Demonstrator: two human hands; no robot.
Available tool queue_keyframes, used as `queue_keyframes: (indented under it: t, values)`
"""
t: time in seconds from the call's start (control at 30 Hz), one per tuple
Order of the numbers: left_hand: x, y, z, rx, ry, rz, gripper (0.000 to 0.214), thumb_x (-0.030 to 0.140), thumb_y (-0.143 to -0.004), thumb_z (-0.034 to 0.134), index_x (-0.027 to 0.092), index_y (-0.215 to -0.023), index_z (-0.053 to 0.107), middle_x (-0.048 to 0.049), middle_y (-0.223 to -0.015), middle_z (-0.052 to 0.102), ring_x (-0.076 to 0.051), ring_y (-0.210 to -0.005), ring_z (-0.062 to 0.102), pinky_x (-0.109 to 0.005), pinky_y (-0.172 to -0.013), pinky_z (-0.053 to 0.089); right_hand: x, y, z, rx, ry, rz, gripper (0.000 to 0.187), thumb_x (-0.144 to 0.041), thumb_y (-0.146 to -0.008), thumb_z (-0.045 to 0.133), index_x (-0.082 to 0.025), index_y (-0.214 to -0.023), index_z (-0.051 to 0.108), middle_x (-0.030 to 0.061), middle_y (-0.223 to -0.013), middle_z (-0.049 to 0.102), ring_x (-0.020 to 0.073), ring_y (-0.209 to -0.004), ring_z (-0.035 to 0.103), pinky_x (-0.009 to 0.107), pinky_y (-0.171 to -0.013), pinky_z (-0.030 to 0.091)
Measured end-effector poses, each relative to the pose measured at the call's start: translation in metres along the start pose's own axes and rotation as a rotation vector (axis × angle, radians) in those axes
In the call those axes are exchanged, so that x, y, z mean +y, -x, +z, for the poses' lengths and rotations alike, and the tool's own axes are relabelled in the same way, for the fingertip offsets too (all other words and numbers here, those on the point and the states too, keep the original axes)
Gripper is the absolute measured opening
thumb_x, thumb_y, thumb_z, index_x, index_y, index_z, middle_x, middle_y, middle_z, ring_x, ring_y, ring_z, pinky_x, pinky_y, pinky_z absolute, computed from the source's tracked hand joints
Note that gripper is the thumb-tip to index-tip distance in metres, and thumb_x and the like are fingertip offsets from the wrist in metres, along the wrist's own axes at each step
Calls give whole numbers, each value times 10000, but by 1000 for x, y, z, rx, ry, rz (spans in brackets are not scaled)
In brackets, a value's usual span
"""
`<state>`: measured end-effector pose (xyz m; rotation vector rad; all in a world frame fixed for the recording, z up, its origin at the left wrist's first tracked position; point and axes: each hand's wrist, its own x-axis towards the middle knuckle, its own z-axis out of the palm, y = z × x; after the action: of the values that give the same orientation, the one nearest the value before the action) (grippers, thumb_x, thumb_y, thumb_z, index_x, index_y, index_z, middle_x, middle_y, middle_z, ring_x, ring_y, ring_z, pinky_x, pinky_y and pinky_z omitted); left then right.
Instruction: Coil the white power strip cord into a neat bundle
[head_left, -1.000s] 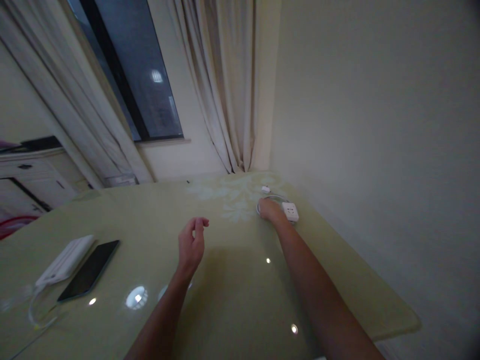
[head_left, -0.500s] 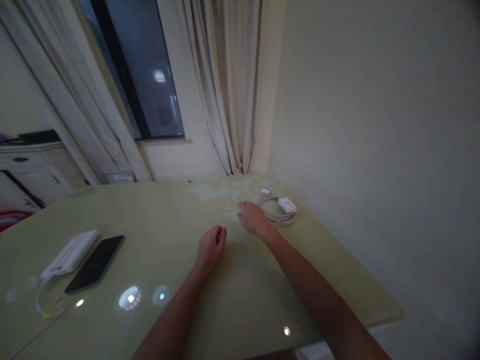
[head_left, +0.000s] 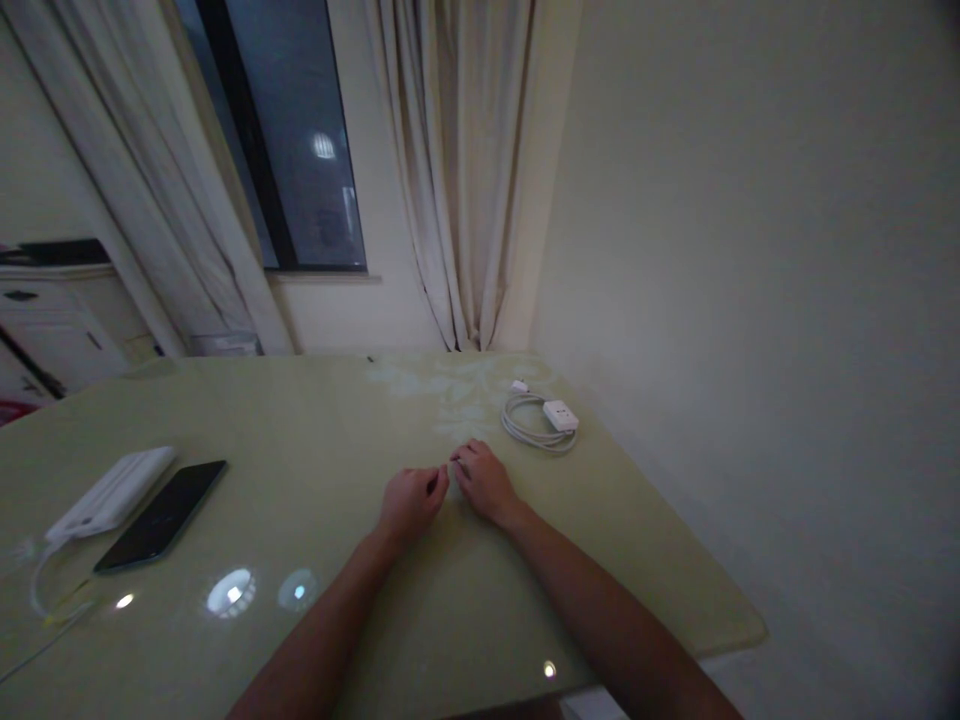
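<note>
My left hand [head_left: 412, 502] is above the middle of the table [head_left: 315, 430], its fingers curled and the thumb pressed against them. Whatever it pinches, if anything, is too small to name. Close beside it on the right, my right hand [head_left: 486, 484] has its fingers bent inward toward the left fingertips. A tiny dark bit shows at the right fingertips, but I cannot make out what it is. Just beyond my right hand lies a coiled white extension cord [head_left: 525, 436] with its socket block [head_left: 560, 415] and plug [head_left: 519, 386].
On the left of the table lie a white power bank [head_left: 112, 492] with a cable attached and a black phone [head_left: 161, 517]. A small dark object [head_left: 370, 359] is at the far edge. A wall [head_left: 712, 300] borders the right side; curtains [head_left: 480, 180] hang behind.
My right hand has drawn back and left from beside the coiled cord, up to my left hand, and its fingers have curled in. The left hand stays closed. The view has shifted slightly.
</note>
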<state>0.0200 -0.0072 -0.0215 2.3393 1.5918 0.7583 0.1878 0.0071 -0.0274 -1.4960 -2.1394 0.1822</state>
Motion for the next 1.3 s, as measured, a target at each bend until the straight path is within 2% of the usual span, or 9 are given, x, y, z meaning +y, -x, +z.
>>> queue_keyframes:
  t: [0.2,0.57,0.67,0.77,0.9,1.0,1.1,1.2,1.3]
  values:
    - [0,1,3,-40,-21,-3,511,384,-1008,396,158,-693,728,-87,-670,704,-131,-568,469,-315,-619,215,-9,4,1,-17,140,-77,170,-244,-1007,541,-183,-1056,692,92,-1122,656,216,-1067,554,320,-953,444]
    - [1,0,3,-52,-61,-40,519,397,-1019,392,175,-718,752,-113,-727,742,-159,-598,553,-319,-618,234,-10,7,-5,-1,191,-7,179,-273,-996,555,-190,-1089,684,85,-1122,670,227,-1084,567,322,-951,446]
    - [3,0,0,-47,-57,-33,513,399,-1024,383,175,-734,743,-107,-722,732,-161,-602,558,-313,-618,237,-3,6,-12,64,188,41,216,-297,-996,554,-191,-1130,686,96,-1147,676,241,-1113,569,338,-991,432]
    - [4,0,-3,-57,-48,-8,528,415,-1028,368,181,-724,731,-96,-699,707,-165,-596,550,-308,-611,232,16,-2,-30,156,220,130,286,-355,-1025,502,-188,-1170,684,111,-1186,680,253,-1143,570,357,-1026,410]
    - [7,2,-2,-77,-53,29,532,436,-1022,375,189,-693,712,-89,-673,676,-174,-578,528,-312,-598,226,63,-25,-65,180,384,332,349,-352,-1033,452,-156,-1245,650,146,-1254,665,268,-1187,570,367,-1030,405]
    - [9,3,1,-75,-54,55,541,453,-1025,371,192,-692,708,-92,-678,678,-174,-567,521,-313,-593,230,103,-43,-89,50,559,474,378,-314,-1008,480,-112,-1298,613,207,-1337,612,295,-1269,539,372,-1034,409]
    - [11,4,3,-76,-59,82,540,452,-1025,370,193,-698,713,-100,-697,693,-177,-574,533,-314,-593,240,133,-56,-103,-42,602,524,397,-242,-963,532,-68,-1312,606,250,-1383,578,324,-1333,511,401,-1073,394]
    - [13,5,4,-88,-67,110,523,444,-1023,378,194,-713,717,-105,-734,715,-178,-593,552,-315,-594,246,153,-66,-107,-135,585,568,421,-242,-931,583,-68,-1312,625,257,-1363,605,327,-1312,556,420,-1086,398]
    - [15,5,4,-103,-70,114,511,432,-1025,379,194,-726,718,-105,-760,729,-176,-608,567,-312,-594,255,167,-76,-104,-238,542,646,433,-322,-941,587,-84,-1294,663,251,-1295,660,329,-1226,637,426,-1023,462]
